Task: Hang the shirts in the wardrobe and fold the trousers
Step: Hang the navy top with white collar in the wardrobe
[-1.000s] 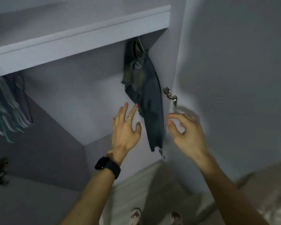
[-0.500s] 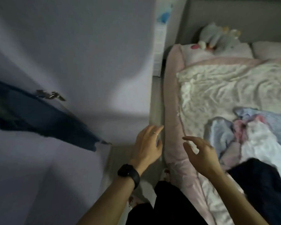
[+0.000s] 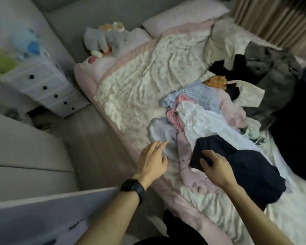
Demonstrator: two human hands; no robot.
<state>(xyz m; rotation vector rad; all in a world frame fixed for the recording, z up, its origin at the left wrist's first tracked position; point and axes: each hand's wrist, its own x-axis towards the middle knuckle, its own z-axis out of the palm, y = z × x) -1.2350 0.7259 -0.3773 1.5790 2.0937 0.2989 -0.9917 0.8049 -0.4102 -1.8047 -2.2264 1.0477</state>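
Leaning over the bed [image 3: 136,96] filling the middle and right of the view, and picking the next piece from the pile of clothes [image 3: 201,119] heaped on its crumpled cream cover, right of centre. Judging by that, being between pieces: choosing one before any hanging or folding. Gripping the dark garment [image 3: 245,167] at the near end of the pile with the right hand [image 3: 217,167], fingers and thumb curling round its near left edge. Looking at soft navy cloth, bunched up and draping over a white piece [image 3: 201,124] and a pink piece [image 3: 185,156]; not being able to tell yet whether shirt or trousers. Reaching with the left hand [image 3: 152,160], just left of the right one, toward a pale blue piece [image 3: 161,133] on the left fringe of the pile, fingers straight and spread, holding nothing, fingertips at or just short of the cloth. Probably needing next to lift the dark garment clear, shake it open and find a collar or a waistband, taking care against dragging along the pieces underneath. Wearing a black watch [image 3: 133,189] on the left wrist and a ring [image 3: 160,148] on a left finger.
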